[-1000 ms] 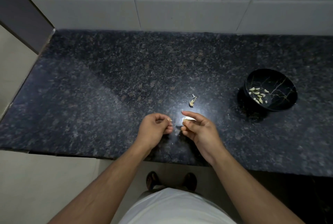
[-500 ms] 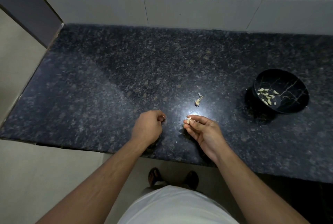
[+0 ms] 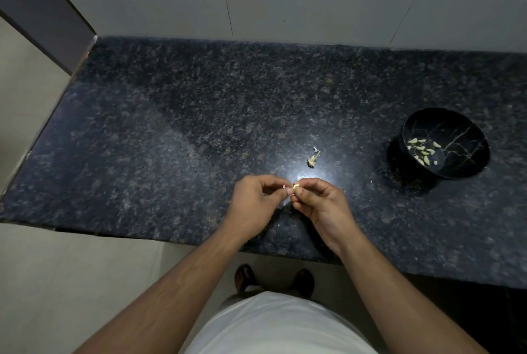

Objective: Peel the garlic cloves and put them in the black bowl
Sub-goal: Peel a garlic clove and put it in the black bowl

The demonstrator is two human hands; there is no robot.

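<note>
— Though well stocked with peeled cloves (image 3: 423,150), black bowl (image 3: 445,143) far right on counter (image 3: 171,139)?
— Yes. Left hand (image 3: 253,201), right hand (image 3: 322,206) pinching one garlic clove (image 3: 296,189) between them, unfinished. Stem scrap (image 3: 312,160) beyond.

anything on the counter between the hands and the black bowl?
Head view: nothing of size; bare dark granite countertop runs from the right hand to the black bowl. The garlic root scrap lies behind the hands, off that line.
</note>
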